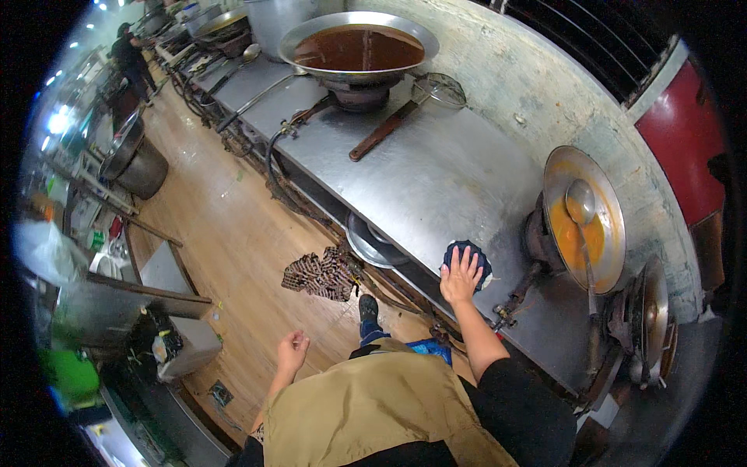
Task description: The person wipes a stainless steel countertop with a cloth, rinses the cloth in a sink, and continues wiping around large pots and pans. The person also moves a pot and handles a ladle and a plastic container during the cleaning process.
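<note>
Two woks sit on burners along a long steel counter [420, 179]: a large wok [358, 47] of dark brown liquid and a nearer wok [583, 218] of orange sauce holding a ladle [580, 204]. The right hand [461, 276] presses flat, fingers spread, on a dark cloth [471, 253] at the counter's front edge. The left hand [292, 350] hangs loosely curled, holding nothing, over the wooden floor [233, 233].

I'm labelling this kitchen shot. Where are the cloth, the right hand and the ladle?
cloth [476, 251]: head view, its dark top edge.
right hand [459, 276]: head view, back of the hand.
ladle [580, 202]: head view, its bowl.
</note>
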`<state>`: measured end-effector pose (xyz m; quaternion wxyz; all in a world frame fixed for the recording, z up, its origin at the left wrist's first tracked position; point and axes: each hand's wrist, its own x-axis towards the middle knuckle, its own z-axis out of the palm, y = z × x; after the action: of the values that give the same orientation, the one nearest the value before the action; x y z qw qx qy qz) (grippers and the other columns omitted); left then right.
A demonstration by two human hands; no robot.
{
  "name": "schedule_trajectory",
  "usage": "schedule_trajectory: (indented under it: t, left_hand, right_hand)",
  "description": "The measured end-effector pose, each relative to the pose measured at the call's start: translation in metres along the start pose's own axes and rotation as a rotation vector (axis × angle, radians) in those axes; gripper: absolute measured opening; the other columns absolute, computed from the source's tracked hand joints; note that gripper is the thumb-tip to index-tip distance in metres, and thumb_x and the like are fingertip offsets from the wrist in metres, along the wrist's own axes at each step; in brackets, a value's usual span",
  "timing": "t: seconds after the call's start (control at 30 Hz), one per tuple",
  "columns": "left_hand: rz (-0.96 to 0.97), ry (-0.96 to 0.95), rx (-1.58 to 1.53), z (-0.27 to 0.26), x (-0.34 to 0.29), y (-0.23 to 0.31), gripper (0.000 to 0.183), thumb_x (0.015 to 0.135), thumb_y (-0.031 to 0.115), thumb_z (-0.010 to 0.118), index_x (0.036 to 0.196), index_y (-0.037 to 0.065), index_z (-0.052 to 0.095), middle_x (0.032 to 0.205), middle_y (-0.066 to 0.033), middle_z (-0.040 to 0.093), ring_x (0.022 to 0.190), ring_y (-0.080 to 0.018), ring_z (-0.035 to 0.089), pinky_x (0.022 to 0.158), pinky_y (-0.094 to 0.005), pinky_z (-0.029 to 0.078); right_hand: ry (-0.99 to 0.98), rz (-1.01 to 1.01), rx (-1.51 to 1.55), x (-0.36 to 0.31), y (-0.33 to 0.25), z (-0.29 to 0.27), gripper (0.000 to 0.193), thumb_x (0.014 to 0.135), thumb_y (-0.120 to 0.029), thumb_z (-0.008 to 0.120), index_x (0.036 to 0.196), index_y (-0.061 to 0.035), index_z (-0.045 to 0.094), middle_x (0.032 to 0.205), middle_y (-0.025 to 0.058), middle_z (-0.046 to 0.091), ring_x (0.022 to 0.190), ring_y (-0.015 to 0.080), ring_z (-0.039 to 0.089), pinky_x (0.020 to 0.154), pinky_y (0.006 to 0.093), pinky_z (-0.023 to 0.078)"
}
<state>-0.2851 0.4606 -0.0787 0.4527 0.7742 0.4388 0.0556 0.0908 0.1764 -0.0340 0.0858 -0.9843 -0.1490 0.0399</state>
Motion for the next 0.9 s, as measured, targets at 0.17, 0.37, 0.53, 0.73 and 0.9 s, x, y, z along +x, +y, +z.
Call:
schedule_trajectory:
  t: [0.17,0.37,0.53,0.73,0.9]
  left_hand:
    - [0.144,0.041,0.012,-0.013,0.083,0.065,0.032,0.083,0.017,0.070,0.109,0.000,0.065,0.094,-0.0153,0.068,0.078,-0.0244,0.067,0.075,-0.0335,0.052]
    - [0.497,0.004,0.112,0.006,0.224,0.204,0.031,0.082,0.014,0.069,0.108,0.000,0.064,0.098,-0.0187,0.066,0.090,-0.0306,0.065,0.081,-0.0383,0.051]
    - [0.829,-0.047,0.222,0.073,0.363,0.301,0.045,0.074,0.013,0.071,0.115,-0.001,0.060,0.113,-0.0225,0.060,0.108,-0.0384,0.056,0.096,-0.0440,0.044]
    - [0.707,-0.108,0.472,0.145,0.446,0.370,0.079,0.073,0.018,0.074,0.138,-0.003,0.034,0.136,-0.0259,0.041,0.123,-0.0414,0.043,0.105,-0.0454,0.037]
    - [0.542,-0.137,0.579,0.191,0.493,0.399,0.074,0.076,0.014,0.072,0.137,-0.002,0.035,0.125,-0.0206,0.050,0.114,-0.0356,0.052,0.099,-0.0429,0.043]
  right_hand:
    - [0.061,-0.035,0.006,0.038,-0.064,0.005,0.072,0.090,-0.044,0.050,0.150,-0.0120,0.026,0.157,0.0190,0.016,0.144,0.0432,0.009,0.111,0.0632,0.007]
    - [0.051,-0.173,0.031,0.098,-0.131,0.017,0.074,0.089,-0.047,0.047,0.149,-0.0095,0.028,0.156,0.0213,0.015,0.143,0.0433,0.011,0.110,0.0647,0.006]
    - [-0.021,-0.253,-0.209,0.128,-0.145,0.021,0.076,0.092,-0.053,0.041,0.152,-0.0113,0.017,0.158,0.0184,0.011,0.144,0.0430,0.009,0.109,0.0666,0.009]
    - [-0.174,-0.208,0.401,0.133,-0.119,0.007,0.059,0.095,-0.047,0.048,0.144,-0.0149,0.039,0.152,0.0217,0.028,0.140,0.0406,0.027,0.111,0.0534,0.026]
    - [0.279,-0.037,0.659,0.102,-0.113,-0.023,0.035,0.085,-0.020,0.066,0.117,-0.0067,0.061,0.106,0.0206,0.065,0.096,0.0302,0.063,0.088,0.0430,0.050]
